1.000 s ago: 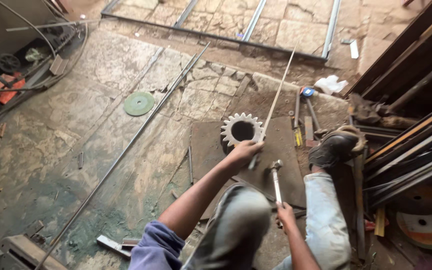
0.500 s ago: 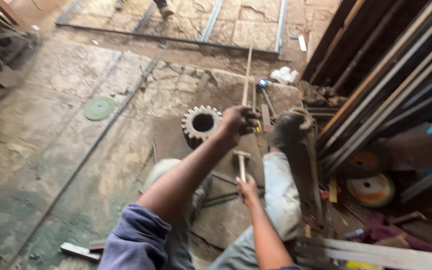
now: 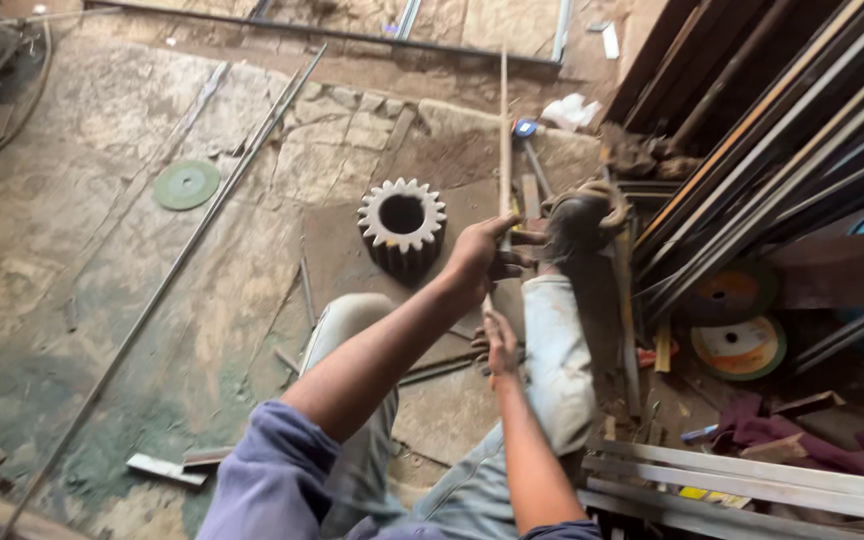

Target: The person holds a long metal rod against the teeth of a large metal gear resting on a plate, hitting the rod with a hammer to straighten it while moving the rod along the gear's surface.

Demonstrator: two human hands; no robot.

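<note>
A: Which thing does the left hand (image 3: pixel 479 258) hold?

B: Its grip is clenched round a thin, pale metal rod (image 3: pixel 503 130). The rod runs from the fist straight away over the floor, towards the far edge of the stone paving, and passes just right of the gear wheel (image 3: pixel 402 225).

A: And the right hand (image 3: pixel 499 345)?

B: It sits below the left one, just nearer the person, above the knees. Its fingers are curled round a slim shaft, seemingly a hammer handle (image 3: pixel 486 303), whose upper end is hidden behind the left fist. The head cannot be seen.

A: Where does the gear wheel stand?

B: On a dark steel plate (image 3: pixel 332 255) laid flat on the floor (image 3: pixel 102 200), just left of the left hand, toothed rim pale, bore facing up.

A: Any discs or labelled items?

B: A green round disc (image 3: pixel 186 185) lies on the floor well to the left. Two round discs with orange and pale green labels (image 3: pixel 741 345) lie at the right, under the leaning metal bars (image 3: pixel 772 130). A white crumpled package (image 3: pixel 570 110) rests near the far edge.
</note>
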